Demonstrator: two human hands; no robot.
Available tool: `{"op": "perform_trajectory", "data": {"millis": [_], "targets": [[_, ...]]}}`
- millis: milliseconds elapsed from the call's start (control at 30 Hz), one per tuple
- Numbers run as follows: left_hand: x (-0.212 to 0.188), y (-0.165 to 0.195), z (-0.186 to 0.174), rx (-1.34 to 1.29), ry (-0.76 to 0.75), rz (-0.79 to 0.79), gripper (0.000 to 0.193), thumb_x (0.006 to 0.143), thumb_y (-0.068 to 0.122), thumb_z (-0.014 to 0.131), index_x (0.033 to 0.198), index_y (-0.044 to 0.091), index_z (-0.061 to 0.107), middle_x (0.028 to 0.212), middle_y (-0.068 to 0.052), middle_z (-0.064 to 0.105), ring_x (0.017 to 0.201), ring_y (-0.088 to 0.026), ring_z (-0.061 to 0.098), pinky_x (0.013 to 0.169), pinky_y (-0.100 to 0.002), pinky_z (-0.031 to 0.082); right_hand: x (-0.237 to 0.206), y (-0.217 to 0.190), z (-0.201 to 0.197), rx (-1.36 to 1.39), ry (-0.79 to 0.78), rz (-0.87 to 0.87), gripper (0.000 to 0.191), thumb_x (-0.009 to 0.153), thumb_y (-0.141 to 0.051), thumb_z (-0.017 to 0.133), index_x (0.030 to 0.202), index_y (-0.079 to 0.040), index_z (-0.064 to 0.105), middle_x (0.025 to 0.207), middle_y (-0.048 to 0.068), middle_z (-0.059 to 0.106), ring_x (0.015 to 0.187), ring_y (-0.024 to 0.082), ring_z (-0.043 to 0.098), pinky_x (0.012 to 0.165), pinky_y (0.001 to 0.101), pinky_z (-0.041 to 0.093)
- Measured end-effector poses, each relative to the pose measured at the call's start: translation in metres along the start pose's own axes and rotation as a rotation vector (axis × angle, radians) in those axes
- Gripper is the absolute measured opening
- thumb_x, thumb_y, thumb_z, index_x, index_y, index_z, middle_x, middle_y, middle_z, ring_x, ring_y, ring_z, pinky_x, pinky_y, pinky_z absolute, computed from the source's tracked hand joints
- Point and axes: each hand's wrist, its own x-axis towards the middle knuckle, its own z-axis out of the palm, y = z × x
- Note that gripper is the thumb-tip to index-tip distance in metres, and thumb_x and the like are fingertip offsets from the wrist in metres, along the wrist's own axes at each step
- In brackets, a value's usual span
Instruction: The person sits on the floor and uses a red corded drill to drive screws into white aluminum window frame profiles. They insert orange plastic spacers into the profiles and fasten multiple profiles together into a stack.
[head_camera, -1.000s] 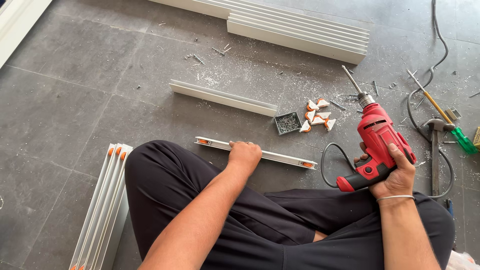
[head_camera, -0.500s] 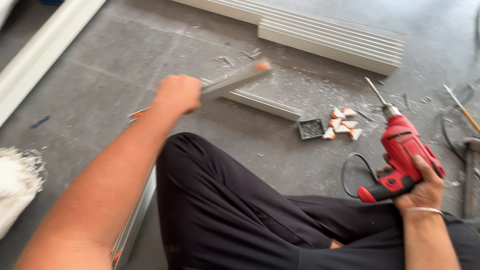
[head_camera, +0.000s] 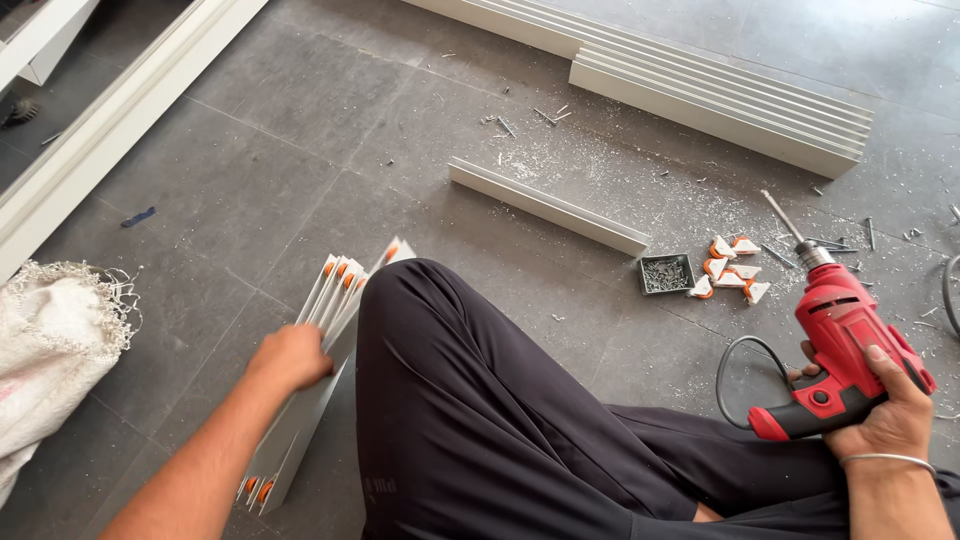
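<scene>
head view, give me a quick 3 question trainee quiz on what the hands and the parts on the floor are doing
1. True or false: the right hand grips the red drill.
2. The left hand rests on: A) stack of white bars with orange end caps B) small tray of screws C) white sack
3. What lies right beside the tray of screws?

Key: 1 true; 2 A; 3 loose orange-and-white corner pieces.

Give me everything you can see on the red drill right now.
The red drill is a corded power tool with a red plastic-looking body, a silvery chuck and a long thin bit pointing up and left, over the grey floor tiles. The right hand holds it by the handle, fingers wrapped over the rear of the body. A black cord loops from the handle's base. It is tilted, held just above the floor.
</scene>
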Motion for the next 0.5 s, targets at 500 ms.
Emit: {"op": "perform_trajectory", "data": {"millis": [500], "targets": [[-0.008, 0.084, -0.129, 0.103, 0.384, 0.183, 0.036, 0.084, 0.025, 0.069, 0.119, 0.024, 0.074, 0.110, -0.012, 0.077, 0.104, -0.036, 0.073, 0.082, -0.051, 0.059, -0.016, -0.018, 0.017, 0.188, -0.030, -0.046, 0.061, 0.096, -0.027, 0.071, 0.149, 0.000, 0.056, 0.125, 0.029, 0.067, 0.092, 0.031, 0.070, 0.091, 0.0542, 0.056]]}}
